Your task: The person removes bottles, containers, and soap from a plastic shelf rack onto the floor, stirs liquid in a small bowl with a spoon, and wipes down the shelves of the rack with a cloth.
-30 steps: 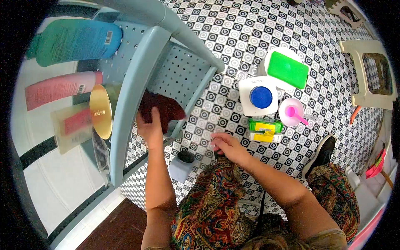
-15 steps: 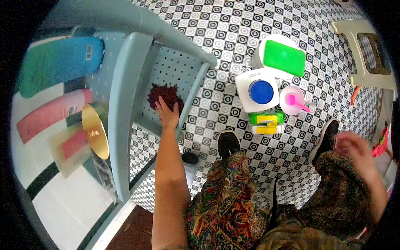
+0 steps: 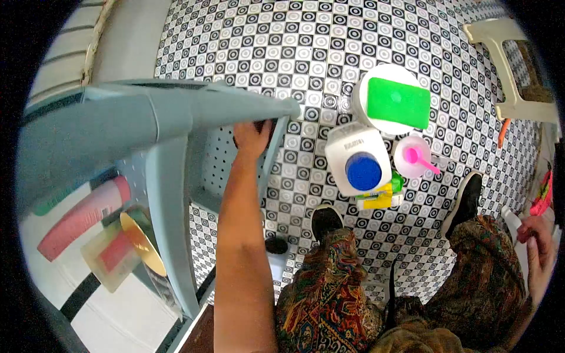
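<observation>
My left hand point(image 3: 253, 140) reaches into the far end of the blue-grey perforated shelf basket point(image 3: 219, 165). Its fingers look spread against a dark red cloth point(image 3: 259, 125), mostly hidden by the hand and the top rail. At the right edge, my right hand point(image 3: 540, 250) is raised beside a white object point(image 3: 511, 220); its fingers are bent, and whether they hold anything is unclear. A pink tube point(image 3: 88, 220), a translucent pack with a pink label point(image 3: 109, 256) and a gold-lidded item point(image 3: 143, 242) lie at the shelf's left side.
On the patterned floor point(image 3: 294, 65) stand a white tub with a green block point(image 3: 398, 103), a blue-capped container point(image 3: 364, 170), a pink cup with spoon point(image 3: 412, 156) and yellow-green packets point(image 3: 379, 197). A dark-topped brush point(image 3: 275, 245) is near my shoe; a beige stool point(image 3: 506, 70) stands right.
My left hand and the dark red cloth have moved to the shelf's far end. My right hand has gone from the middle to the far right. The view has shifted, with the top rail now covering more.
</observation>
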A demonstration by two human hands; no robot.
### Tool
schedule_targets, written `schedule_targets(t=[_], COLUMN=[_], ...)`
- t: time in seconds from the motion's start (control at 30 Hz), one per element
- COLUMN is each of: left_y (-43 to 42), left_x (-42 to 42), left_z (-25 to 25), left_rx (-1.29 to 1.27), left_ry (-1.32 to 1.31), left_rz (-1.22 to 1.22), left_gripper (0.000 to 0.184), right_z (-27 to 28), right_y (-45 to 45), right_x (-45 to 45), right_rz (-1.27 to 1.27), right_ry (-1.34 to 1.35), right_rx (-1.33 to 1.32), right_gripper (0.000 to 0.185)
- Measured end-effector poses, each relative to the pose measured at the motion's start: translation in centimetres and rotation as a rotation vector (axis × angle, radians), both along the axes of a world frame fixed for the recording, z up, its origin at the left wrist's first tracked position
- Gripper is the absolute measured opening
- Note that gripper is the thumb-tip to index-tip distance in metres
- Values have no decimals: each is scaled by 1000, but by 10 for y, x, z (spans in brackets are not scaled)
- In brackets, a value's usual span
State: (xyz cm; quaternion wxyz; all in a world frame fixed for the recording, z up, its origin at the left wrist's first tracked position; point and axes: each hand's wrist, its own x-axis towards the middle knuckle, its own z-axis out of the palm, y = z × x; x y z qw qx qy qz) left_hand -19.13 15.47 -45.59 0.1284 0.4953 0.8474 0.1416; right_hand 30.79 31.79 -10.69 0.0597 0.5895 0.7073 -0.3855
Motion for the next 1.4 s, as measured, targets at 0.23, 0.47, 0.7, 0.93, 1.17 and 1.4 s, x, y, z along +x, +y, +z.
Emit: schedule_targets(t=[0.23,0.47,0.7,0.93,1.17,1.4], left_y=[-19,-114,3,-81,-154,-65], left_x=[-53,-13,-3,0,-9,2], left_z=[13,-31,15,0,-12,-9], left_rx=[-157,-154,-474,-100,-417,-46], left_ry=[-16,244,126,183,54,83], left_rz=[31,597,334,458,1009,380], left_gripper=[43,59,42,52,63,63], right_z=[-8,-4,-7,-10,-3,-11], right_y=[-1,9,9,8,3,7], right_x=[5,14,3,-2,2,3], right_rz=[199,195,273,392,228,415], right_ry=[-83,-44,-50,56,3,66], right_rx=[68,68,-22,-74,-169,-156], right_gripper=[22,24,22,25,23,24])
